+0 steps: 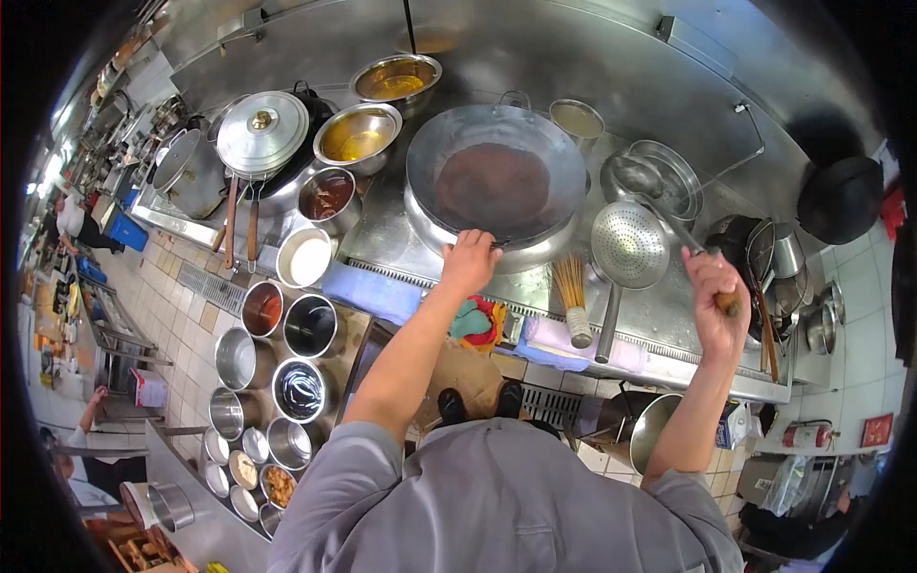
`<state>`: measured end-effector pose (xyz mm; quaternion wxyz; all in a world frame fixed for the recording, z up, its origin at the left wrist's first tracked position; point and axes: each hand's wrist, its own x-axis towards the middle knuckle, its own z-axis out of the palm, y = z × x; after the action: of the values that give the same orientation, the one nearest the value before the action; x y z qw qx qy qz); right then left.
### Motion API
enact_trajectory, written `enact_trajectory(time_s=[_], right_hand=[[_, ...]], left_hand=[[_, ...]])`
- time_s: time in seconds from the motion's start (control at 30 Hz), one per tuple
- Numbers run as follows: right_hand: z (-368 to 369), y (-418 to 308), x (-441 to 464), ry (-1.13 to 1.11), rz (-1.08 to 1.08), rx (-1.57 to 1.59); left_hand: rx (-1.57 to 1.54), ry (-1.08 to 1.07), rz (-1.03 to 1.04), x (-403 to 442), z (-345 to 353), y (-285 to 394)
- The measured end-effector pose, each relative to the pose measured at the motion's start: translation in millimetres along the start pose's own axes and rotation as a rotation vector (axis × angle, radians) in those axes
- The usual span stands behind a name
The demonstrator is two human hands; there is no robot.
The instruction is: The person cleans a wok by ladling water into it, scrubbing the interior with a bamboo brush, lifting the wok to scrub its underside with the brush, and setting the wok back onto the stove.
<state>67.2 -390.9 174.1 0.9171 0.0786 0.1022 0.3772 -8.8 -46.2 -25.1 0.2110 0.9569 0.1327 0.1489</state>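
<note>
Wok (495,174) already in place ahead of left hand (470,262), fingers curled on rim; right hand (715,294) closed around ladle (634,177), bowl outside wok.

Bright, cool, fairly even light covers the counter (377,229), and past its left end lamps (45,174) burn out to white. Along the back edge, the steel wall (544,59) carries broad, hazy glare; the lid (279,143) near the back left corner gleams, while the wok (497,177) looks matte. Shadows are soft, deepest around the black pan (841,201) beyond the right end. Wide-lens distortion bows the front edge, black fills the view's corners, and the far-left background turns soft.
</note>
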Motion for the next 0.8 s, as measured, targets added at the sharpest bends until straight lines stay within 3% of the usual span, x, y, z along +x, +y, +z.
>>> enact_trajectory(time_s=[0.03,0.1,0.23,0.43,0.47,0.53,0.7,0.8], right_hand=[[-2,14,-6,-0.003,-0.003,-0.004],[-9,37,-16,0.008,0.089,0.054],[-39,61,-31,0.040,0.205,0.046],[-72,95,-26,0.277,0.299,-0.250],[-72,102,-15,0.284,0.334,-0.253],[-79,106,18,0.286,0.350,-0.263],[-155,83,123,0.205,0.328,-0.032],[-189,137,140,0.198,0.309,-0.229]], left_hand=[[-0.004,0.003,0.004,-9,-2,-2],[-0.099,0.230,0.201,-35,-6,-10],[-0.436,0.086,0.077,-138,-4,-50],[-0.350,-0.219,-0.500,-375,47,-142],[-0.367,-0.398,-0.756,-403,46,-150],[-0.211,-0.471,-0.758,-463,58,-177],[-0.208,-0.666,-1.033,-542,84,-244],[-0.340,-0.493,-1.073,-513,57,-225]])
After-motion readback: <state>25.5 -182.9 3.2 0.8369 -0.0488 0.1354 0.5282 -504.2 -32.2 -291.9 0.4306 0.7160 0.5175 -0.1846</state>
